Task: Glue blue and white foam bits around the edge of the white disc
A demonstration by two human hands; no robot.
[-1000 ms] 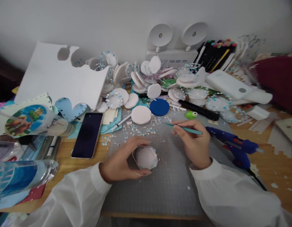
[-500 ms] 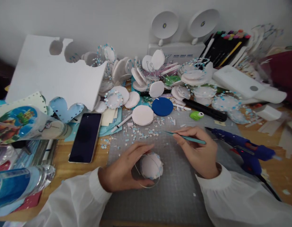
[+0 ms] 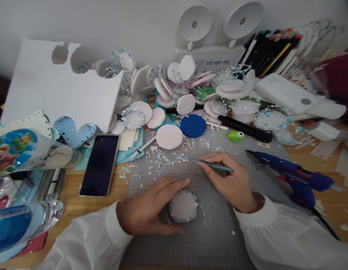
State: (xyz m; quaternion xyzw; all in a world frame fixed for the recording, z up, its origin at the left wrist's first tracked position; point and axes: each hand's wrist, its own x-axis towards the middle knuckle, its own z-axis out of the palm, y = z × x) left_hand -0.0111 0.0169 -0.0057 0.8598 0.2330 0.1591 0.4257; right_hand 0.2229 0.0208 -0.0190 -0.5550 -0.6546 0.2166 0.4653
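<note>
A white round disc (image 3: 183,206) edged with small pale-blue and white bits lies on the grey cutting mat (image 3: 207,240). My left hand (image 3: 154,204) curves around its left side, thumb and index finger spread apart; contact with the disc is hard to tell. Thin pale strands blur at the disc's right edge. In my right hand (image 3: 231,180) is a pair of teal tweezers (image 3: 217,165), pinched between thumb and fingers. Their tips point left, close to scattered paper bits (image 3: 174,159) on the mat.
Behind lie a blue disc (image 3: 193,126), a white disc (image 3: 169,137), a black cutter (image 3: 244,128) and a green punch (image 3: 235,136). A blue glue gun (image 3: 292,176) rests at right. A phone (image 3: 100,165) and clear cup (image 3: 35,150) are at left.
My left hand has opened wider and shifted slightly. The disc sits a little lower and to the right, and the loop around it now blurs at its right. The tweezers moved slightly left.
</note>
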